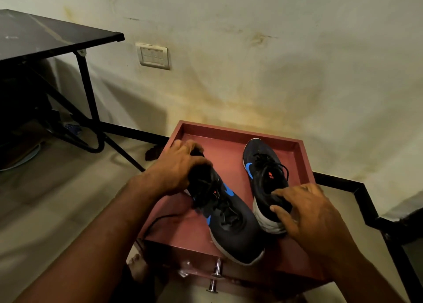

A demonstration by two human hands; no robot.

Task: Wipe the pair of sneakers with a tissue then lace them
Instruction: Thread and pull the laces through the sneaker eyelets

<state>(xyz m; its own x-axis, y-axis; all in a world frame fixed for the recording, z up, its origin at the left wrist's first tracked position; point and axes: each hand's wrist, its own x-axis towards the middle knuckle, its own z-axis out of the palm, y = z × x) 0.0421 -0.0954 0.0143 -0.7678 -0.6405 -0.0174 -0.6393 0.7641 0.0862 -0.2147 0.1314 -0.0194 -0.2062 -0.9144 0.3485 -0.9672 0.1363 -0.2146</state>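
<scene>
Left hand [180, 165] grips the heel of the left sneaker [229, 218], whose toe overhangs the near edge of the red counter [229, 131]. Right hand [306, 213], fingers curled, holds the heel of the right sneaker [265, 174]; bare tray floor lies between and beyond the shoes, bounded by raised rims.

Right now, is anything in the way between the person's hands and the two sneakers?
Nothing visible. The left hand already grips the heel end of the left sneaker, and the right hand has its fingers on the heel of the right sneaker. Both sit on the red tray. No tissue is in view.
</scene>
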